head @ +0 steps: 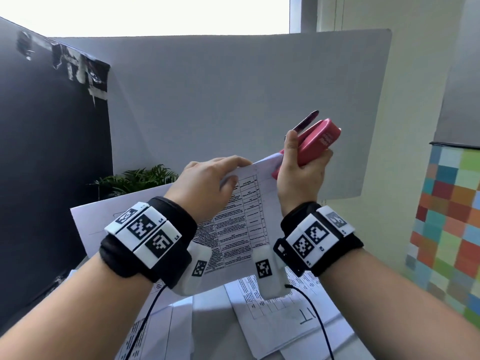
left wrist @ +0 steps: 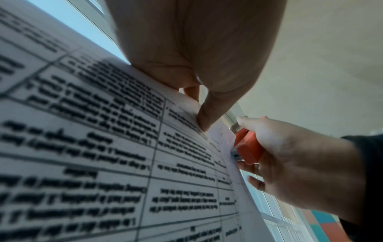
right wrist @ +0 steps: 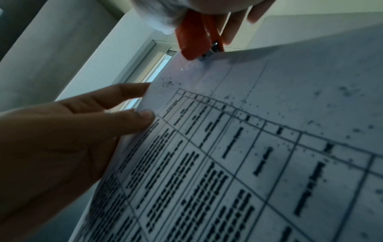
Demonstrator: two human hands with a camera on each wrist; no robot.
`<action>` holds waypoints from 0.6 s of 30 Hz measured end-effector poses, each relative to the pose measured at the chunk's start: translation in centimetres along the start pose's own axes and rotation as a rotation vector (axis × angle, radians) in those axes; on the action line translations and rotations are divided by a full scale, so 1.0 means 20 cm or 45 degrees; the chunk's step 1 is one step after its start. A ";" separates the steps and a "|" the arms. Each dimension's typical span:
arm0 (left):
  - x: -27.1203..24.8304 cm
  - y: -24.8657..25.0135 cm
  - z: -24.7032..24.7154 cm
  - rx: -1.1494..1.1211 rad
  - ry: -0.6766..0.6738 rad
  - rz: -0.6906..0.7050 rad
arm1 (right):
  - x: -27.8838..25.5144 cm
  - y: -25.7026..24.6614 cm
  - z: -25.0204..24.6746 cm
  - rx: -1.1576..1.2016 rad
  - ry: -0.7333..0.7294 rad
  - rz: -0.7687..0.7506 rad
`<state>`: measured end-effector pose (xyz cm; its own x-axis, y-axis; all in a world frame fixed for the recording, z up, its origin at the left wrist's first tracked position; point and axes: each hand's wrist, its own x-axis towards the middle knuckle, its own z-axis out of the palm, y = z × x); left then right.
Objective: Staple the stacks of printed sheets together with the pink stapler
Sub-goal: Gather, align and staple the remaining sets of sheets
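A person holds a stack of printed sheets (head: 241,224) up in the air above a desk (head: 213,320) strewn with more printed pages (head: 275,307). The left hand (head: 207,185) pinches the stack's top edge, thumb in front and fingers behind. The right hand (head: 301,175) has its grip wrapped around the pink stapler (head: 317,141), whose nose sits over the stack's far right corner. A white board (head: 233,100) stands behind the desk, a dark panel (head: 52,139) to the left, a green plant (head: 135,178) between them, and a multicoloured checkered panel (head: 449,229) to the right.
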<state>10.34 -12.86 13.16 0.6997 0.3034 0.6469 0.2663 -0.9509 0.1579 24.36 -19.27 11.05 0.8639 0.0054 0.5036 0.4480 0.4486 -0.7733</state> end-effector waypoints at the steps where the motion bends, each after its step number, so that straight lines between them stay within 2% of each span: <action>1: 0.00 0.00 -0.01 -0.009 0.000 -0.003 | 0.01 -0.01 0.00 0.056 -0.025 0.044; 9: 0.00 -0.02 -0.01 -0.014 -0.054 0.005 | 0.05 0.01 0.06 0.238 -0.105 0.182; 18: 0.02 -0.09 0.05 0.014 -0.069 -0.002 | 0.04 0.04 0.06 0.287 -0.160 0.131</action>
<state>10.83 -11.06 12.34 0.7342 0.3079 0.6050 0.2745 -0.9498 0.1503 25.14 -17.84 11.21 0.8606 0.1654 0.4817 0.2850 0.6274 -0.7246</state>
